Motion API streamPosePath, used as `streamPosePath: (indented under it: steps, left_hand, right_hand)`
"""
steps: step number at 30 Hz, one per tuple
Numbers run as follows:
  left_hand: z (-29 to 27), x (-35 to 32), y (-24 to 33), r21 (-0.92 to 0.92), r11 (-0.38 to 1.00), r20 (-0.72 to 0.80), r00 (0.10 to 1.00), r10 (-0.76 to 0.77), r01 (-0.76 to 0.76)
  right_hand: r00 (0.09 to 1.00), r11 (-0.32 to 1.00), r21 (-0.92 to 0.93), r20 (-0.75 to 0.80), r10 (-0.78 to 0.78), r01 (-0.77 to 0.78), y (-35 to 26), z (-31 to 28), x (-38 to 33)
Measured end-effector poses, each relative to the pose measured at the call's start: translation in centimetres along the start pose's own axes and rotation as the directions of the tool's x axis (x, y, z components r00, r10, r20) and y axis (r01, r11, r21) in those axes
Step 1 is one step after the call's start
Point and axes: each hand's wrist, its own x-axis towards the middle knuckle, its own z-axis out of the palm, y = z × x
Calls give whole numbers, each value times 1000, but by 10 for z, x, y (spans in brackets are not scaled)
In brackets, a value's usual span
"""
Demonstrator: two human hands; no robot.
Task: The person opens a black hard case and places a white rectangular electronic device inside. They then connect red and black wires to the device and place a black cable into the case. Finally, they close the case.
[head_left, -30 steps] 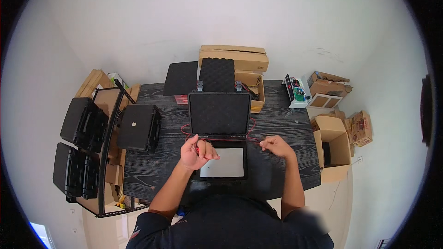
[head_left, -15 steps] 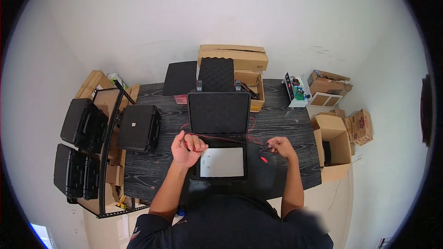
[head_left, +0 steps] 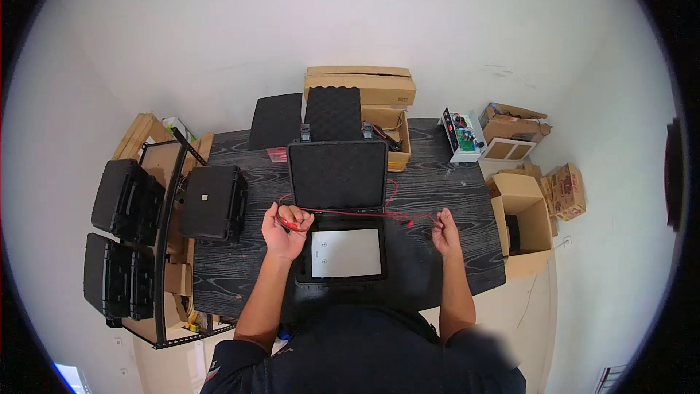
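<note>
Since the earlier frame we see the hands drawn further apart, with the red cable (head_left: 350,212) pulled out in a longer line across the open case (head_left: 338,208).

Far left: two black cases (head_left: 120,233) stacked on a rack, then one shut black case (head_left: 212,202) on the dark wood-grain table (head_left: 240,263).

Left hand (head_left: 284,230) is curled closed around a bunch of the red cable, just left of the open case. The cable is thin, red, running from that hand over the case's front edge to the right, with loose loops lying on the table near the case's right side.

The open case is black, its lid up with dimpled foam inside, and a white rectangular sheet (head_left: 346,253) lies flat in its base. A small red packet (head_left: 277,154) sits on the table behind it. Two black foam pads (head_left: 306,115) lean on the wall, beside tan cardboard boxes (head_left: 361,86).

Right hand (head_left: 445,232) pinches the cable's far end, fingers loosely closed on it.

Right side: a small white box (head_left: 462,135) with coloured parts, and open brown boxes (head_left: 526,211) on the floor.
</note>
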Motion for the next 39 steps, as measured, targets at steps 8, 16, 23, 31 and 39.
streamPosePath:
  steps: [8, 16, 23, 31, 39]
  left_hand:
    - [-2, 4, 15, 48, 994, -43, 994, 102, -100]
    - [-6, 5, 31, 52, 985, -73, 983, 167, -164]
    - [-8, 2, 25, 82, 987, -92, 986, 142, -135]
    - [-6, 2, 26, 90, 985, -87, 985, 152, -144]
    - [-2, -5, 11, 174, 984, 36, 999, -34, 27]
  right_hand:
    - [936, 419, -903, 223, 270, 95, -12, 47, -33]
    - [893, -185, -874, 442, 85, 450, 10, 67, -50]
    - [859, -165, -870, 488, -155, 464, 28, 61, -49]
    - [900, -215, -880, 435, -13, 423, 24, 48, -36]
    - [997, 503, -861, -51, 57, -73, 41, 11, -7]
